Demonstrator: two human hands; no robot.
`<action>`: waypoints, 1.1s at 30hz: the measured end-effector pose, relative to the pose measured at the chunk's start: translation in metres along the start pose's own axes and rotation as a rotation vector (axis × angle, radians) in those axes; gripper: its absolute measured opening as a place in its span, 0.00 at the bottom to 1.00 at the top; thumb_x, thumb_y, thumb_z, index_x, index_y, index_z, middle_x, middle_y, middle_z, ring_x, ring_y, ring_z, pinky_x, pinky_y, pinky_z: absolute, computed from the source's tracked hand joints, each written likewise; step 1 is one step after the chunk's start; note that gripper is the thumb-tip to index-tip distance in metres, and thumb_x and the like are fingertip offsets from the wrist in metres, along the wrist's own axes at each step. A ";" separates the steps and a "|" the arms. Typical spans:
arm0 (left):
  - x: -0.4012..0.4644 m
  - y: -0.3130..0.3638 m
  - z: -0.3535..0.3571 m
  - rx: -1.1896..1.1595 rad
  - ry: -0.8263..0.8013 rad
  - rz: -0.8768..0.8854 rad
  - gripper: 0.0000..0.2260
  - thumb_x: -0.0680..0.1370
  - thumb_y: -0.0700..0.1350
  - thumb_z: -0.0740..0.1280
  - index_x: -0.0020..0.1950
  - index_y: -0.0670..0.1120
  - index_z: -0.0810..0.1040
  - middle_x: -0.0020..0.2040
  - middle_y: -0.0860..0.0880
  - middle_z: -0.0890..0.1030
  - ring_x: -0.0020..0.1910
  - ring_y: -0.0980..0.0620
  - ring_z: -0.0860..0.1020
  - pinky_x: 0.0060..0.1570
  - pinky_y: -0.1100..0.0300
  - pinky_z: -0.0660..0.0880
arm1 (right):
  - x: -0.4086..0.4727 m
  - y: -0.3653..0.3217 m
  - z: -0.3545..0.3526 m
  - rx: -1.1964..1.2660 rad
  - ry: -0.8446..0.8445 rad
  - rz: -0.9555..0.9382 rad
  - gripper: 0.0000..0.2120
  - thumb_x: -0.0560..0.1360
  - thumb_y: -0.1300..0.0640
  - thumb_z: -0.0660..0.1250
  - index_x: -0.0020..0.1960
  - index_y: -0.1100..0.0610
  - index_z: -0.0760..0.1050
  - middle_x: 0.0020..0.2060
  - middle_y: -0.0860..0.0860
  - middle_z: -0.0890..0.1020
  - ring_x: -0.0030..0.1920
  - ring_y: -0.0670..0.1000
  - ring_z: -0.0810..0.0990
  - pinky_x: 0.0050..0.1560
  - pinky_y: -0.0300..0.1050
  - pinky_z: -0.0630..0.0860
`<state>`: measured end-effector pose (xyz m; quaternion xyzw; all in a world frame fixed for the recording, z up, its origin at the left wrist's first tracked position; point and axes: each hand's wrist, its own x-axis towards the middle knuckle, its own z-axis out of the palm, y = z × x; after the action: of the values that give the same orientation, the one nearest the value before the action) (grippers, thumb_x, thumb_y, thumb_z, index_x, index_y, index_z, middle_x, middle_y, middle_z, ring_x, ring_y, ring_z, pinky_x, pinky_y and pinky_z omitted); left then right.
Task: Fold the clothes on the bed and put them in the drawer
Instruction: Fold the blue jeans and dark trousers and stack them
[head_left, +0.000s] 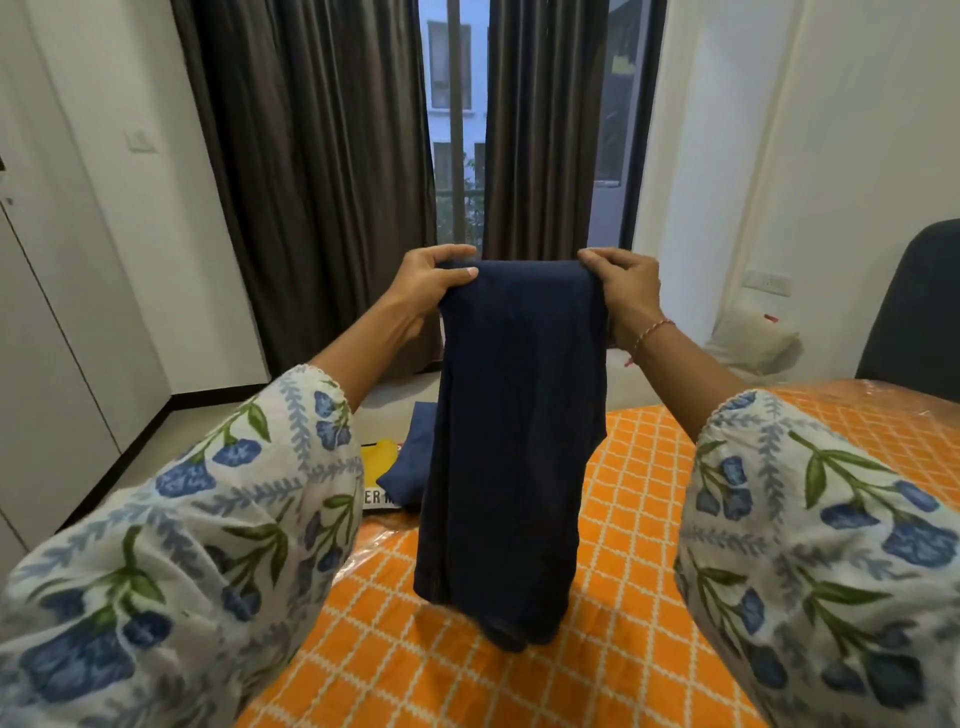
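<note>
A dark navy garment (514, 441) hangs lengthwise in front of me, folded narrow, its lower end touching the bed (649, 519) with the orange lattice sheet. My left hand (431, 283) grips its top left corner, thumb over the front. My right hand (623, 291) grips the top right corner. Both arms are raised at about the same height, wearing white sleeves with blue flowers. No drawer is in view.
A blue folded cloth (410, 457) and a yellow item (379, 457) lie at the bed's far left edge. Brown curtains (322, 182) frame a window ahead. White wardrobe doors (52, 312) stand left; a dark chair (919, 312) and a white pillow (753, 338) are right.
</note>
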<state>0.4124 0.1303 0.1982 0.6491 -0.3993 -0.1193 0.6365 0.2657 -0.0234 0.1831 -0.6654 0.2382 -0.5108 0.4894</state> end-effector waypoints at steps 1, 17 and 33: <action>0.000 0.001 0.000 -0.062 0.021 -0.026 0.17 0.77 0.36 0.67 0.66 0.42 0.75 0.59 0.44 0.78 0.55 0.51 0.76 0.50 0.64 0.76 | 0.000 -0.005 0.002 0.064 -0.013 0.054 0.09 0.76 0.56 0.67 0.53 0.59 0.81 0.44 0.45 0.81 0.48 0.47 0.77 0.59 0.48 0.76; -0.016 0.002 -0.005 -0.101 0.055 -0.125 0.14 0.78 0.34 0.64 0.63 0.41 0.76 0.54 0.44 0.78 0.45 0.53 0.78 0.36 0.67 0.76 | 0.001 -0.022 -0.005 -0.037 -0.321 0.152 0.10 0.78 0.61 0.64 0.57 0.57 0.78 0.57 0.52 0.78 0.61 0.55 0.73 0.60 0.48 0.72; -0.044 0.005 -0.009 -0.187 0.035 -0.425 0.04 0.80 0.39 0.62 0.52 0.40 0.75 0.47 0.44 0.78 0.41 0.52 0.74 0.39 0.60 0.71 | -0.021 -0.017 -0.016 0.171 -0.411 0.478 0.13 0.75 0.67 0.60 0.55 0.57 0.78 0.49 0.53 0.75 0.48 0.52 0.73 0.46 0.46 0.73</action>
<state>0.3876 0.1672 0.1889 0.6585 -0.2299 -0.2760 0.6613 0.2404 -0.0060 0.1892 -0.6365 0.2402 -0.2546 0.6873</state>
